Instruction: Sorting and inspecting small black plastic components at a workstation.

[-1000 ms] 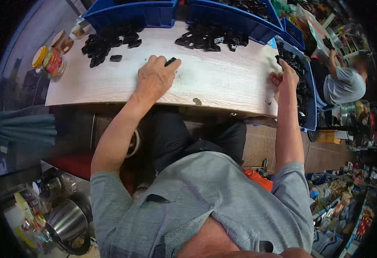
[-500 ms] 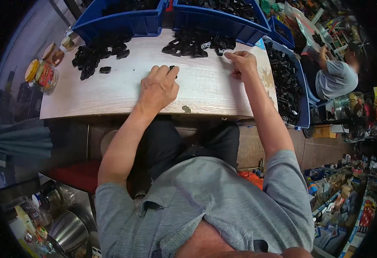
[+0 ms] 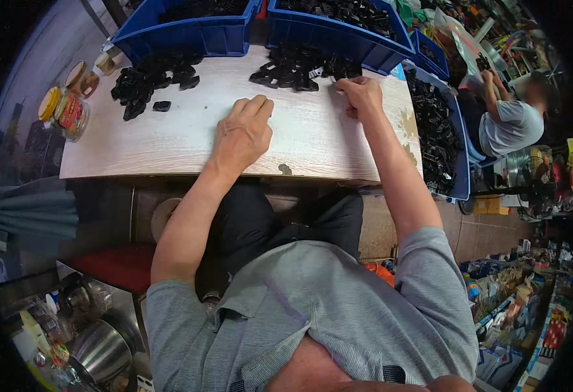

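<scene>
My left hand (image 3: pixel 244 130) lies flat, palm down, on the pale wooden table (image 3: pixel 169 147), fingers straight and close together; nothing shows in it. My right hand (image 3: pixel 361 95) is farther back, fingers curled, fingertips touching the right edge of a pile of small black plastic parts (image 3: pixel 293 65). Whether those fingers pinch a part is hidden. A second pile of black parts (image 3: pixel 149 77) sits at the table's back left, with one loose black part (image 3: pixel 162 106) just in front of it.
Two blue bins (image 3: pixel 188 32) (image 3: pixel 339 29) line the back edge; a third blue bin (image 3: pixel 459 163) full of black parts runs along the right side. Jars (image 3: pixel 71 111) stand at the left end. Another person (image 3: pixel 508 124) sits at right. A metal pot (image 3: pixel 100 349) is at lower left.
My right hand left the right-hand bin and swung left to the middle pile. My left hand stayed flat on the table; the black part by its fingertips no longer shows.
</scene>
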Demonstrator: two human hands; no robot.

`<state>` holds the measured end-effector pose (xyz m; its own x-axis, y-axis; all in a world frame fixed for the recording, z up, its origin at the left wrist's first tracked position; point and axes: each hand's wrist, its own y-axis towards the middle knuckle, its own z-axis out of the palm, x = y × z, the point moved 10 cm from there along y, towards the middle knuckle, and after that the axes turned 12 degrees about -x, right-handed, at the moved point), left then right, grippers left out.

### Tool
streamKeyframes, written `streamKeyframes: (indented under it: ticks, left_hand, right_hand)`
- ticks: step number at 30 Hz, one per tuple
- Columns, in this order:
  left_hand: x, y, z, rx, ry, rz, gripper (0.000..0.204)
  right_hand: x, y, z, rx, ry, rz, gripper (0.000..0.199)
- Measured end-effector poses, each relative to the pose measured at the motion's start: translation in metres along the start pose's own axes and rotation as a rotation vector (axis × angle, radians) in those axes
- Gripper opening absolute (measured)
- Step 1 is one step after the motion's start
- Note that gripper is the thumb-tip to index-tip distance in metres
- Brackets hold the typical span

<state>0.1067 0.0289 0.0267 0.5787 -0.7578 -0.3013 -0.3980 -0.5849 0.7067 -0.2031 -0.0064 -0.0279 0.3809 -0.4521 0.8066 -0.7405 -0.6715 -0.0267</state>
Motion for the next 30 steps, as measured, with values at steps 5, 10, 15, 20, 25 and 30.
streamKeyframes:
  ticks: [5, 10, 15, 20, 25, 30]
  left_hand:
    - [0.001, -0.001, -0.014, -0.032, 0.034, -0.027, 0.036]
    - [-0.007, 0.001, -0.039, -0.253, -0.02, 0.06, 0.037]
    - [-0.059, 0.007, -0.009, -0.266, -0.199, 0.117, 0.025]
    - [-0.072, 0.019, 0.035, -0.034, -0.192, 0.136, 0.023]
    - [-0.06, 0.014, 0.052, 0.119, -0.126, 0.033, 0.023]
    - [-0.051, 0.017, 0.011, -0.181, -0.186, 0.047, 0.022]
  right_hand:
    - [-0.001, -0.036, -0.007, 0.195, 0.169, 0.176, 0.03]
    - [-0.01, -0.07, -0.012, 0.374, 0.263, 0.227, 0.029]
    - [-0.006, -0.101, 0.004, 0.637, 0.266, 0.167, 0.027]
    - [0.001, -0.122, 0.013, 0.737, 0.24, 0.109, 0.031]
    - [0.0, -0.12, 0.013, 0.636, 0.139, 0.144, 0.035]
    - [0.0, -0.123, 0.005, 0.488, 0.111, 0.167, 0.038]
